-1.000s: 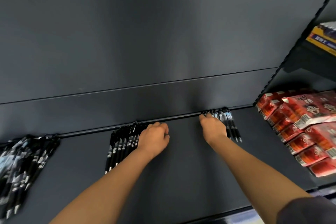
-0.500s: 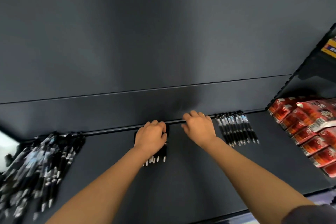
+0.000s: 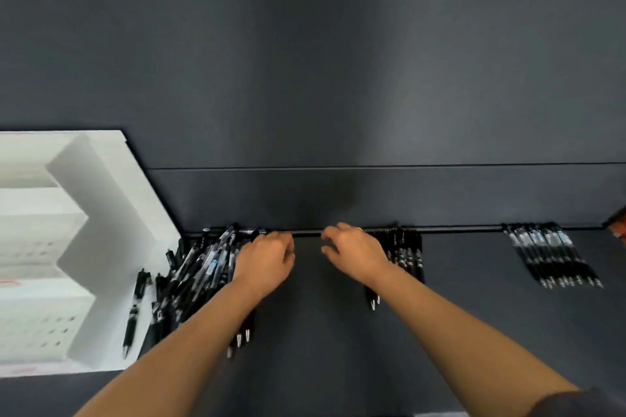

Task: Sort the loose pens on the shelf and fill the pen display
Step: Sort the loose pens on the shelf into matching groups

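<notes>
A heap of loose black pens (image 3: 200,267) lies on the dark shelf (image 3: 321,342) against the back rail. My left hand (image 3: 266,261) rests palm down on the heap's right edge, fingers bent; its palm side is hidden, and some pen tips poke out under the wrist. My right hand (image 3: 355,254) hovers with loosely spread fingers over the left part of a neat row of black pens (image 3: 406,254). A second neat row of pens (image 3: 552,257) lies further right. The white pen display (image 3: 101,213) stands at the left.
One black pen (image 3: 135,305) lies alone on the display's white base. Red packets (image 3: 618,228) peek in at the far right edge. A dark back panel rises behind the rail. Bare shelf shows between my forearms.
My view has swung left, bringing the white display into sight. Both hands moved left along the rail: the left from the middle row to the heap, the right onto the middle row.
</notes>
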`<control>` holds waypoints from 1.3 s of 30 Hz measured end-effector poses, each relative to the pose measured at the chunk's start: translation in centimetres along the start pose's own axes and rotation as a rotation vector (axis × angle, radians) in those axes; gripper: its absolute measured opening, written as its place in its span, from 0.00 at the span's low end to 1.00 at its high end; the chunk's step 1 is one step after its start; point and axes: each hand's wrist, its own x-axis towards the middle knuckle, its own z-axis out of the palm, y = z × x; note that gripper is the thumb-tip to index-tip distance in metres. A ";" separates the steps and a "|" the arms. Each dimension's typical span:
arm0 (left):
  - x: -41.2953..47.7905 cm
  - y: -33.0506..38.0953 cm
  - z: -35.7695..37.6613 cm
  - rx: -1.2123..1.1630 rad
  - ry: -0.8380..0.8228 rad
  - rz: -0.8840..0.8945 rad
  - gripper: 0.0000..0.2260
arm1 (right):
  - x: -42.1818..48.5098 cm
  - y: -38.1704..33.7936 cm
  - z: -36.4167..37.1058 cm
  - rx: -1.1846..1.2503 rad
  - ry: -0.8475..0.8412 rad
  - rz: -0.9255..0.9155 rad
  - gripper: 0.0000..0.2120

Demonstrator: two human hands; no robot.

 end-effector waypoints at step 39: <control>-8.6 -14.0 -1.7 -0.209 0.120 -0.316 0.09 | 9.5 -18.0 5.4 0.302 -0.204 0.158 0.16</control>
